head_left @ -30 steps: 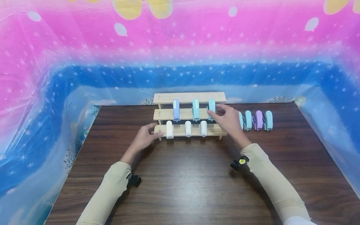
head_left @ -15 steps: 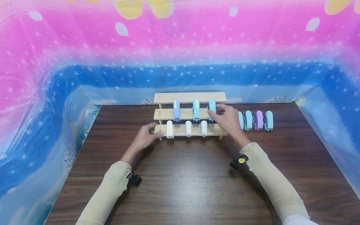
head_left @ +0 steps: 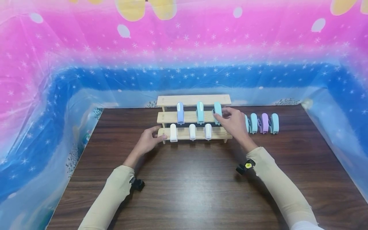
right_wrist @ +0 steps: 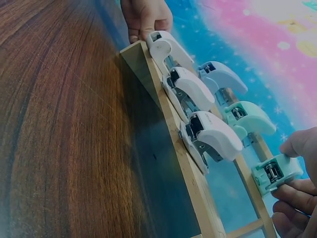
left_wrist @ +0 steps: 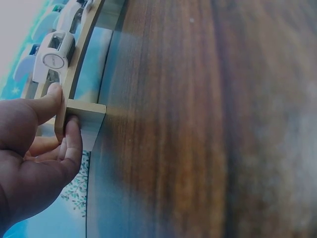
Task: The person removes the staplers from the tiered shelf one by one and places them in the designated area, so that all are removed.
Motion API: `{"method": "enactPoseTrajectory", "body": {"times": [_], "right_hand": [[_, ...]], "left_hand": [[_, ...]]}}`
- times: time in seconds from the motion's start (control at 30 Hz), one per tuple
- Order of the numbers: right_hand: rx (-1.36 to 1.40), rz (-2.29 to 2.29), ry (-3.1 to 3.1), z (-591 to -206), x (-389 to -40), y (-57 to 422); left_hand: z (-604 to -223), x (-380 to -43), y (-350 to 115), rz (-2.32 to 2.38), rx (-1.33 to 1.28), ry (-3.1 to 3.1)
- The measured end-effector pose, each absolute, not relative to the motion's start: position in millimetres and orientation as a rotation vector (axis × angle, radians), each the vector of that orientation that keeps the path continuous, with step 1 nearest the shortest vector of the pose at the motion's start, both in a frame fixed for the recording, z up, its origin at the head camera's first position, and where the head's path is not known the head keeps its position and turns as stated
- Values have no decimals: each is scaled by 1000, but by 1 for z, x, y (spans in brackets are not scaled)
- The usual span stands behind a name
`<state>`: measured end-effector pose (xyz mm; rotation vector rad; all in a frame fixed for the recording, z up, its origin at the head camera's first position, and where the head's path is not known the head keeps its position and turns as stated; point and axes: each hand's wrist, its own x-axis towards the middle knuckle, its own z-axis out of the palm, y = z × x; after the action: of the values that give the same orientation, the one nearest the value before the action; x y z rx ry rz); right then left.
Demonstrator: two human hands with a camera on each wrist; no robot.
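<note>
A three-tier wooden rack (head_left: 187, 100) stands at the back of the table. My left hand (head_left: 149, 139) pinches the left end of its lowest board, thumb on top and fingers beneath in the left wrist view. With thumb and fingers my right hand (head_left: 234, 123) grips a mint stapler (head_left: 217, 110) at the right of the middle board. That board also bears a blue stapler (head_left: 180, 112) and another mint stapler (head_left: 200, 111). On the lowest board are three white staplers: a left one (head_left: 173, 132), a middle one (head_left: 192, 131) and a right one (head_left: 208, 131).
Right of the rack, a row of staplers stands on the dark wooden table (head_left: 187, 185): mint ones, such as the end one (head_left: 274, 123), and a purple one (head_left: 264, 123). My right hand partly hides the row. A printed cloth (head_left: 201, 48) hangs behind and along both sides.
The mint stapler in my right hand has shifted slightly to the right on the middle board. My left hand keeps its hold on the rack.
</note>
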<state>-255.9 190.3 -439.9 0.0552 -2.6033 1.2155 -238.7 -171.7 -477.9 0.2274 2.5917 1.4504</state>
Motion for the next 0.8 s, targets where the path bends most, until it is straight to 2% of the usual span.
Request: {"method": "enactPoseTrajectory", "body": {"times": [0.8], "right_hand": [[42, 1238, -2535, -428, -243, 208]], "left_hand": [[-477, -238, -171, 1438, 222, 2600]]}}
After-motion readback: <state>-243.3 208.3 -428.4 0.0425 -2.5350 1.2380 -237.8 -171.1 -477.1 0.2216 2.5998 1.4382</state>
